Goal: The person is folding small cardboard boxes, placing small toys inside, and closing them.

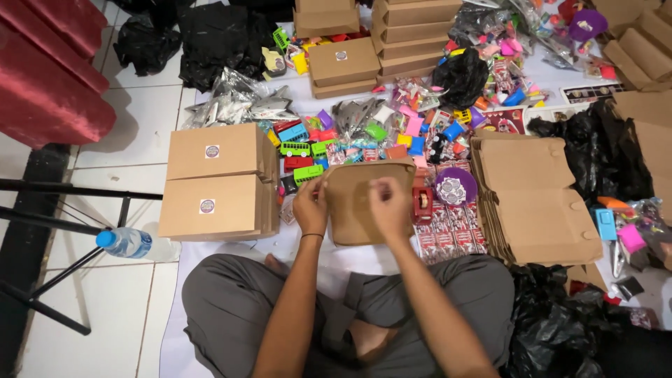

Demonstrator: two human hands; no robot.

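Observation:
I sit cross-legged on the floor and hold a brown cardboard box (353, 210) up in front of me. My left hand (310, 205) grips its left edge. My right hand (389, 203) is closed on its upper right part, fingers pinched near the top flap. The box stands tilted with its back toward me, so its inside is hidden. Just right of it lie a red tape dispenser (422, 204) and a purple round lid (455, 186).
Two closed brown boxes (217, 178) with round stickers lie at my left. A stack of flat unfolded cartons (535, 199) sits at my right. Small colourful toys (364, 140) litter the floor ahead, more boxes (343, 63) behind. Black plastic bags (560, 329), a water bottle (126, 242) and a black metal frame (42, 238) surround me.

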